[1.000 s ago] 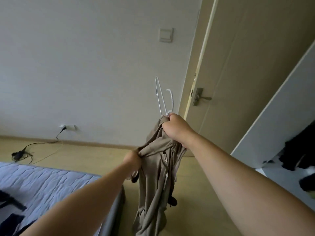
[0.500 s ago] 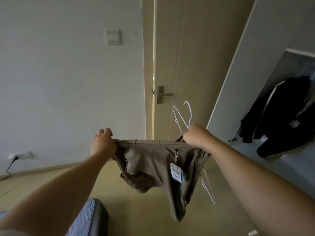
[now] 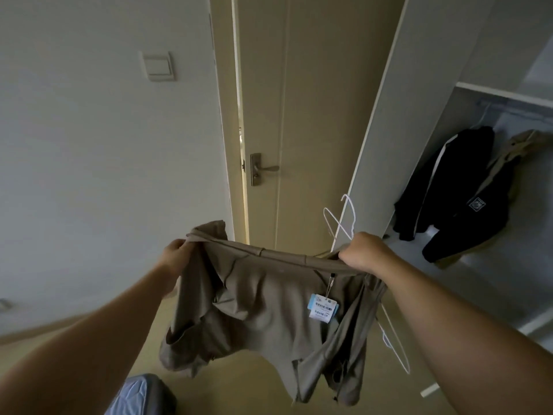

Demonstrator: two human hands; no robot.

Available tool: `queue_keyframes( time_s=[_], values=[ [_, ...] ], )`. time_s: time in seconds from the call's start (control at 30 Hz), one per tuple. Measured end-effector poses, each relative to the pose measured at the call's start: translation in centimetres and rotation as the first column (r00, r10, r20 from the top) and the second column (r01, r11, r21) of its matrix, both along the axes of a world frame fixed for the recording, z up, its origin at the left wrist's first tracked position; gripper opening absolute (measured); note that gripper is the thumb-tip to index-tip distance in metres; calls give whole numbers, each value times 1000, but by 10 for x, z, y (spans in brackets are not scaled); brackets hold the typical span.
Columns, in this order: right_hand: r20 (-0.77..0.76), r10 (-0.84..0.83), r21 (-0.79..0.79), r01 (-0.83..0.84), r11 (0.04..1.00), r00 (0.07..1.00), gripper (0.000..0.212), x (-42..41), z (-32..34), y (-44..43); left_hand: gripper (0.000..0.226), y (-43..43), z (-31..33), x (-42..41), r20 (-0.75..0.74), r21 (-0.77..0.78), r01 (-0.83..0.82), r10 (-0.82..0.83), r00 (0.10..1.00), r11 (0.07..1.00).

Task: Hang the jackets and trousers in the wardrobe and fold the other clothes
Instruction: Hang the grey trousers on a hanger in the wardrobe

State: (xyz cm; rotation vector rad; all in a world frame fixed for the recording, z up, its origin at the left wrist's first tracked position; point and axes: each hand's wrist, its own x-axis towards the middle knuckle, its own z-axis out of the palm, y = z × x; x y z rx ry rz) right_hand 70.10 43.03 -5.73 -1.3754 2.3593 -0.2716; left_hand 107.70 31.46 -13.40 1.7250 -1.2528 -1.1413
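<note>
Between the hands, tan trousers [image 3: 269, 298] hang stretched by the waistband. Left hand [image 3: 176, 256] pinches one end; right hand [image 3: 363, 253] grips the other plus a white hanger [image 3: 354, 218]. Step in hand: hanging. Next move likely calls for draping them over the hanger, then the wardrobe [image 3: 386, 139] beyond the right hand.

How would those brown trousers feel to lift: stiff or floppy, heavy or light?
Probably floppy: the brown trousers sag in folds below the waistband stretched between left hand and right hand. Likely light, since the right hand also holds the white hanger. Simple finger grips hold them, so hardly slippery.
</note>
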Motion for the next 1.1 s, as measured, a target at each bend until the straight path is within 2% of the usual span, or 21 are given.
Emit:
queue_keyframes(
  time_s=[0.07,0.17,0.3,0.37,0.47,0.53,0.57,0.6,0.63,0.7,0.73,0.8,0.87,0.93,1.0,1.03,1.1],
  values=[
    [2,-17,10,17,1000,1000,11,-5,-5,3,38,-9,6,-2,-83,17,45,-43,996,999],
    [-2,-55,28,55,998,998,11,-12,-11,8,41,-17,24,-6,-227,46,221,-205,952,974],
    [-30,-83,66,85,994,996,13,-20,-17,13,35,-24,57,-20,-250,-31,420,-414,875,907],
    [-24,-92,69,94,993,995,11,-21,-19,14,29,-26,71,-28,-178,-66,459,-463,868,886],
    [-54,-112,37,114,993,992,9,-24,-18,15,25,-25,94,-43,90,-9,542,-539,837,840],
    [-81,-123,10,124,992,989,14,-27,-16,17,23,-22,108,-55,293,148,632,-644,706,760],
    [-90,-131,-1,131,991,987,15,-28,-15,17,25,-20,115,-60,334,245,652,-694,638,717],
    [-99,-142,-10,142,990,985,13,-30,-14,16,28,-19,122,-64,297,334,668,-747,595,665],
    [-107,-154,-14,154,988,982,10,-31,-13,17,29,-16,128,-67,200,399,690,-792,577,604],
    [-92,-180,-12,179,984,979,8,-32,-12,16,33,-10,136,-71,-59,415,755,-813,579,508],
    [-58,-194,-11,194,981,979,12,-33,-12,15,36,-10,138,-72,-172,388,779,-791,587,493],
    [33,-221,2,221,975,975,31,-33,-12,16,43,-8,137,-72,-344,328,791,-714,609,517],
    [75,-223,19,222,975,972,49,-30,-14,18,47,-9,133,-73,-405,292,756,-640,653,586],
    [75,-207,17,206,978,975,56,-22,-17,20,40,-10,129,-73,-409,274,688,-566,716,672],
    [66,-149,-1,150,989,987,53,-11,-19,19,36,-8,123,-75,-386,264,580,-466,796,771],
    [71,-122,-28,124,992,990,50,-5,-21,18,34,-6,119,-75,-357,251,515,-417,836,820],
    [98,-99,-78,106,991,990,61,7,-20,14,32,-1,109,-78,-268,203,408,-351,897,890]
  ],
)
